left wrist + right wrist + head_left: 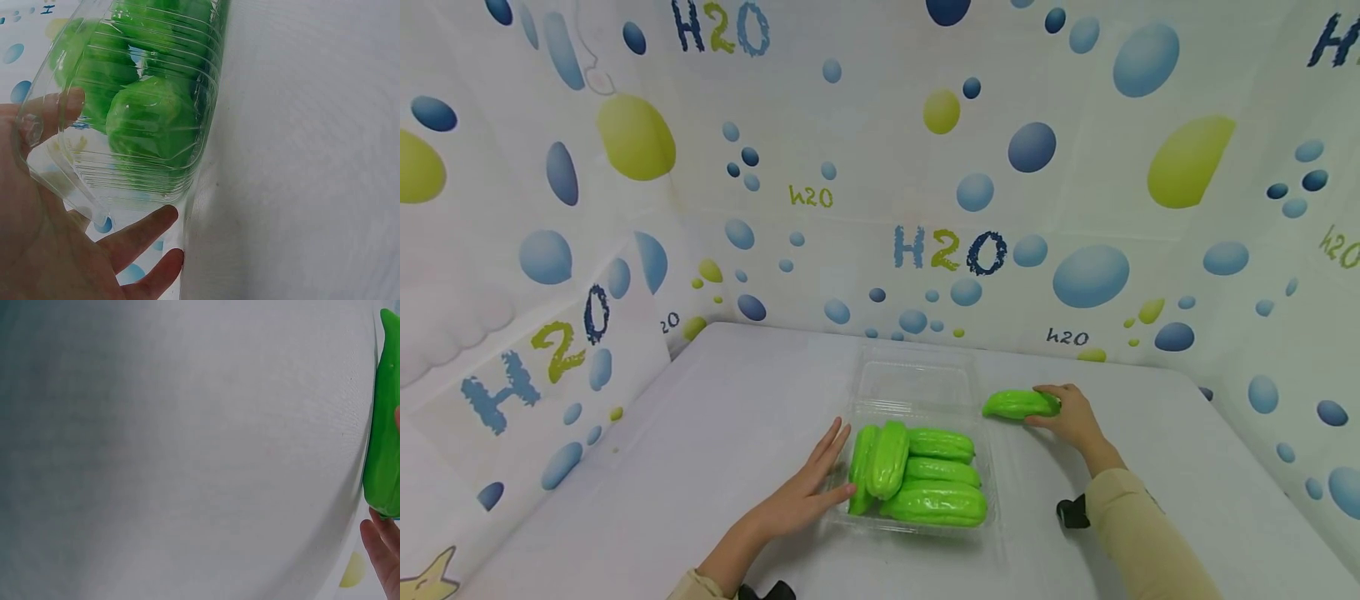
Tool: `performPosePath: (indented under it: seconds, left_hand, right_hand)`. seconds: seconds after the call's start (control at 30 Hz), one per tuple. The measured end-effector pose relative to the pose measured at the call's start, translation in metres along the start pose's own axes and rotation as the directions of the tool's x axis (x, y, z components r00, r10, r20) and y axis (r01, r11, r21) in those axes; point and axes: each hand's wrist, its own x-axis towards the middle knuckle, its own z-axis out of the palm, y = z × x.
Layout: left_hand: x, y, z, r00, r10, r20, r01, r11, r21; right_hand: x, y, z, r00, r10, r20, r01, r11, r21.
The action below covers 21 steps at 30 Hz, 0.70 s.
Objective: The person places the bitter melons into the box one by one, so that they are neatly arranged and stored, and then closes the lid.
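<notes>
A clear plastic clamshell box (992, 500) sits on the table with its lid (917, 375) folded back. Inside lie several glossy bright green, ridged, gourd-like vegetables (936, 502), two of them lengthwise at the left and the others stacked crosswise. My left hand (797, 500) is at the box's left side, fingers straight and spread, thumb over the rim beside the leftmost vegetable. In the left wrist view the clear wall (156, 181) stands right by my fingers. To the right of the lid, my right hand (1072, 421) grips one more green gourd-like vegetable (1017, 404) by its right end, thumb in front and fingers behind.
A white cloth covers the table (700, 450). Behind and at both sides hangs a white curtain (865, 125) with blue and green spots and H2O lettering. Black wrist straps (1072, 512) show at both sleeves.
</notes>
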Motion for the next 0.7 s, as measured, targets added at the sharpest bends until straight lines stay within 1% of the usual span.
performPosePath:
  seconds: [0.37, 0.6, 0.7]
  left_hand:
    - [0.002, 0.001, 0.002, 1.0, -0.007, 0.001, 0.007, 1.0, 0.016]
    - [0.003, 0.001, 0.0, 1.0, 0.0, 0.008, 0.0, 1.0, 0.005]
    - [0.003, 0.001, -0.001, 1.0, -0.001, 0.012, 0.001, 1.0, 0.0]
  right_hand:
    - [-0.005, 0.002, -0.004, 0.999, 0.045, 0.025, -0.046, 0.998, 0.051]
    - [-0.009, 0.008, -0.012, 0.999, 0.047, 0.021, -0.048, 0.997, 0.061]
    - [-0.009, 0.007, -0.017, 0.999, 0.039, 0.022, -0.04, 0.997, 0.069]
